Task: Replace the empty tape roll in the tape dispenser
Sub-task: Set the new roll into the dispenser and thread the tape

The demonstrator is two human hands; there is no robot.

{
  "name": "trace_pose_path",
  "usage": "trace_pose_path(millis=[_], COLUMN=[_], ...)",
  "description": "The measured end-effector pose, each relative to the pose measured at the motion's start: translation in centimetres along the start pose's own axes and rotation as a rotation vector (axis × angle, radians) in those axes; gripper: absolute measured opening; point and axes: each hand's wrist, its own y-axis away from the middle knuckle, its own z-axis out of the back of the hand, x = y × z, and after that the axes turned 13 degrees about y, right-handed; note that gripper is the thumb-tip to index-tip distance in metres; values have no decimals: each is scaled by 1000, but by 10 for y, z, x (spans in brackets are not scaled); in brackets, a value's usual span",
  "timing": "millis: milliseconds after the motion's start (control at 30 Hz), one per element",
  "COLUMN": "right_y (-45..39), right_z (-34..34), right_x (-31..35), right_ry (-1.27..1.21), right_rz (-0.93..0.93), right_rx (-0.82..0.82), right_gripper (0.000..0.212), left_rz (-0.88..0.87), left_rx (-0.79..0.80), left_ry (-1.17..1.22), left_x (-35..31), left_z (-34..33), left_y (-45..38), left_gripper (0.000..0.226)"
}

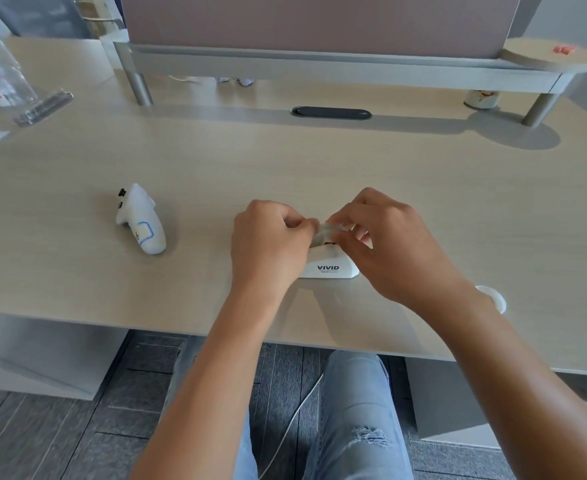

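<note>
A white tape dispenser marked VIVID stands on the desk near its front edge. A clear tape roll sits in the top of the dispenser, mostly hidden by fingers. My left hand pinches the roll from the left side. My right hand grips it from the right and above. Both hands press close together over the dispenser. A small white ring, partly behind my right wrist, lies on the desk to the right.
A white controller lies on the desk to the left. A raised shelf spans the back, with a black cable slot below it. Clear plastic packaging sits far left. A small can stands back right.
</note>
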Motion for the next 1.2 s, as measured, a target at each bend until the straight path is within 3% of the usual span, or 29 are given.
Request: trace_pose_path(millis=[567,867,1200], right_y=[-1,-4,-6], right_z=[3,1,-1], right_x=[6,11,14], right_ry=[56,87,110], right_rz=[-31,-69,-78], right_rx=[15,5,7], right_gripper=[19,26,17], left_rz=[23,13,105], left_rx=[35,17,-22], left_ry=[-22,40,182], left_x=[-8,-4,13], left_z=[3,12,28], left_y=[-3,-7,-6], left_gripper=[28,27,24])
